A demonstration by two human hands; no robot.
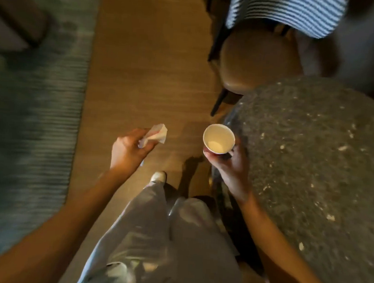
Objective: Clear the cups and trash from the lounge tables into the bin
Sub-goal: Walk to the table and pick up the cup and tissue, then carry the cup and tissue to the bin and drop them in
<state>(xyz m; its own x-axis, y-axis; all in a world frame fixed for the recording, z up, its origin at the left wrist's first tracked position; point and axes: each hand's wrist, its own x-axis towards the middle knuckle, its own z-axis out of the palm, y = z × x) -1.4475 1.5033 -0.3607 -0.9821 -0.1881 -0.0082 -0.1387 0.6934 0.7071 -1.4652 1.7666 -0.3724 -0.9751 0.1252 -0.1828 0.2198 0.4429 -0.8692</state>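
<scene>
My left hand (127, 149) grips a crumpled white paper napkin (157, 134), which sticks out past the fingers above the wooden floor. My right hand (229, 163) holds an upright paper cup (218, 139) with a white inside, its fingers curled round the lower part. The cup looks empty and hangs just off the left edge of a round dark speckled table (311, 162). No bin is in view.
A chair with a round brown seat (257, 58) and dark legs stands beyond the table, a striped cloth (288, 12) over its back. A blue-grey ribbed rug (30, 110) covers the floor on the left. Bare wooden floor (147, 62) runs between them.
</scene>
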